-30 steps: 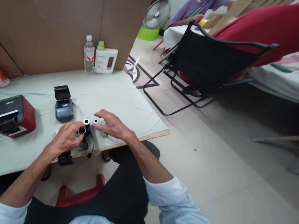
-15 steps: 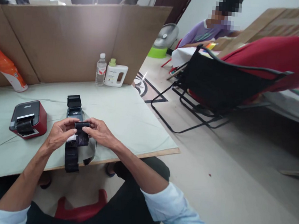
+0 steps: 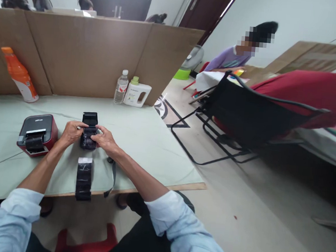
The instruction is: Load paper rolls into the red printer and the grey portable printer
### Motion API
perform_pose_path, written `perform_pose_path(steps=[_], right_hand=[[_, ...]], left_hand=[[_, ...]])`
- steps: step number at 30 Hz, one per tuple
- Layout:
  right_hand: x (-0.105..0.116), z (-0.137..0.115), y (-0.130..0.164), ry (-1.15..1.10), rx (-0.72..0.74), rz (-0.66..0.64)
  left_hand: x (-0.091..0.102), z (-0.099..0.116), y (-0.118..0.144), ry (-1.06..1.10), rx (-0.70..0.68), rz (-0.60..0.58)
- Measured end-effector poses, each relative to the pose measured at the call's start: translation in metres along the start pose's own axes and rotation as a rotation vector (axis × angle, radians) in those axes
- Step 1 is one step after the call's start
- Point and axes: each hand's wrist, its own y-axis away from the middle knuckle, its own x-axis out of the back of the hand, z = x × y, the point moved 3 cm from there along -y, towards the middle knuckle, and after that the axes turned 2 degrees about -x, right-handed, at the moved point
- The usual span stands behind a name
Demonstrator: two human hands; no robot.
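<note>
A small black portable printer [image 3: 90,118] lies on the table with its lid raised at the far end. At its open bay, a roll of black labels [image 3: 90,131] sits between my two hands. My left hand [image 3: 72,132] pinches the roll's left end, its fingers close against the printer's side. From the other side my right hand [image 3: 105,139] grips the right end, thumb laid over the dark label film. Nearer me, a loose strip of black labels [image 3: 84,179] with a whitish top end hangs over the table edge. The fingers partly hide the bay.
A red and black label printer [image 3: 38,134] stands left of my hands. An orange bottle [image 3: 21,76], a clear water bottle [image 3: 121,87] and a white jug [image 3: 137,94] stand by the cardboard screen [image 3: 86,56]. A wrist strap [image 3: 113,176] lies near the edge. Two people sit at right.
Both hands have carried the label roll down and slightly away from me to the printer's open bay. The view has tilted up, and the loose strip now lies apart from the hands.
</note>
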Motion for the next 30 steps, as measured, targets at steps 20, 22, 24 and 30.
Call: perform_pose_path(steps=[20, 22, 24, 30], right_hand=[[0.003, 0.003, -0.008, 0.009, -0.081, 0.092], [0.002, 0.003, -0.003, -0.001, -0.104, 0.065], [0.001, 0.003, 0.003, -0.015, -0.119, 0.023], [-0.004, 0.005, 0.014, -0.027, -0.122, -0.023]], left_hand=[[-0.013, -0.015, -0.016, -0.090, -0.096, -0.227], [-0.009, -0.015, -0.016, -0.120, -0.071, -0.078], [-0.005, -0.018, -0.020, -0.130, 0.006, 0.107], [-0.013, -0.033, -0.044, 0.178, 0.250, 0.115]])
